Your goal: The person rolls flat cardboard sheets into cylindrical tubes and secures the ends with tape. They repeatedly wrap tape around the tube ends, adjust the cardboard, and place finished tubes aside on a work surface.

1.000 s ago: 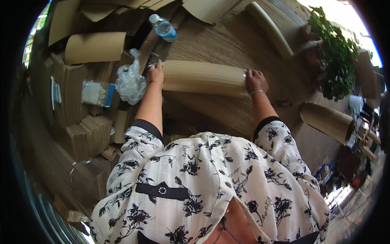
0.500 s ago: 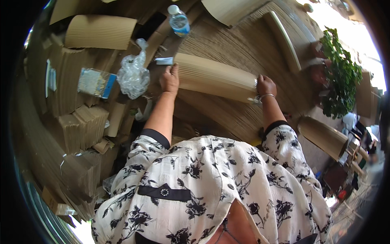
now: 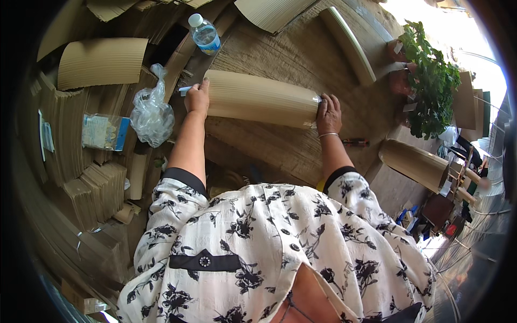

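Left hand [image 3: 197,99] and right hand [image 3: 329,114] grasp opposite ends of a curved, tan corrugated-cardboard sheet [image 3: 262,99] over the brown wooden desk [image 3: 283,56]; left of that sheet lies a crumpled, clear plastic bag [image 3: 152,115].

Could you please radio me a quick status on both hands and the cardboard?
Left hand at left end of the corrugated cardboard; right hand at its right end. Clear bottle beyond the left end, not touching.

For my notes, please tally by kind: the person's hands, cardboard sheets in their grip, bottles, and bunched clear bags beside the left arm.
Left hand and right hand: 2
Held cardboard sheet: 1
Bottle: 1
Bunched clear bag: 1
Total: 5
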### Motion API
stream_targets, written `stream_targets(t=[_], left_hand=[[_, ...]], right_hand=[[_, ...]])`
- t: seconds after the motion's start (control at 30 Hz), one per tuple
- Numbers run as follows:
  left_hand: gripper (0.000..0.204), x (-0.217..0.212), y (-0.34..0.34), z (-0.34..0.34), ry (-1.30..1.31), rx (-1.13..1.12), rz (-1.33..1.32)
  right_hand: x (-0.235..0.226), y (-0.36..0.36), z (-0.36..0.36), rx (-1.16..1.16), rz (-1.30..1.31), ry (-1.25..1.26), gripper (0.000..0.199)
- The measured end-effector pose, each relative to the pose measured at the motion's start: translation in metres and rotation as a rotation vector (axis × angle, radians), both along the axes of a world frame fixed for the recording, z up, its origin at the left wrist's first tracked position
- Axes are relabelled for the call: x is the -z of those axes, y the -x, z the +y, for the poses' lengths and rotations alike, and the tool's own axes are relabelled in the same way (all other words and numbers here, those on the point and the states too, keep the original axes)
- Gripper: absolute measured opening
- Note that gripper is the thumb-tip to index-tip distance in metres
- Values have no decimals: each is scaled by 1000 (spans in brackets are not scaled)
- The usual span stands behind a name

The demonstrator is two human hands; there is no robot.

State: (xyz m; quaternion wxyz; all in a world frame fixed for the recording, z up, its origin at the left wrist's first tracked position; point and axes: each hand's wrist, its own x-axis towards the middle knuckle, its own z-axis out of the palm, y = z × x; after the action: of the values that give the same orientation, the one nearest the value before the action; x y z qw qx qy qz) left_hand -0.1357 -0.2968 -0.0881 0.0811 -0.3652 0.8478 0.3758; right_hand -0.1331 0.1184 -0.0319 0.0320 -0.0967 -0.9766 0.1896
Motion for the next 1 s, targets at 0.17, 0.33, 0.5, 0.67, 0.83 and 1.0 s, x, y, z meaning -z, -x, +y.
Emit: stream_targets(t=[0.17, 0.33, 0.5, 0.67, 0.83, 1.0], left_hand=[[62, 30, -10, -6, -56, -7, -51], [64, 5, 21, -4, 38, -18, -77], [57, -42, -17, 6, -189, 14, 368], [49, -76, -91, 32, -242, 153, 631], [54, -208, -80, 87, -221, 496, 873], [51, -254, -71, 136, -383, 698, 1115]], right_hand=[[-1, 16, 0, 8, -82, 8, 33], [7, 29, 3, 35, -138, -15, 37], [16, 37, 28, -1, -154, 112, 38], [30, 41, 49, -57, -77, 273, 39], [56, 43, 111, 124, -175, 458, 42], [102, 31, 198, -48, -74, 2, 39]])
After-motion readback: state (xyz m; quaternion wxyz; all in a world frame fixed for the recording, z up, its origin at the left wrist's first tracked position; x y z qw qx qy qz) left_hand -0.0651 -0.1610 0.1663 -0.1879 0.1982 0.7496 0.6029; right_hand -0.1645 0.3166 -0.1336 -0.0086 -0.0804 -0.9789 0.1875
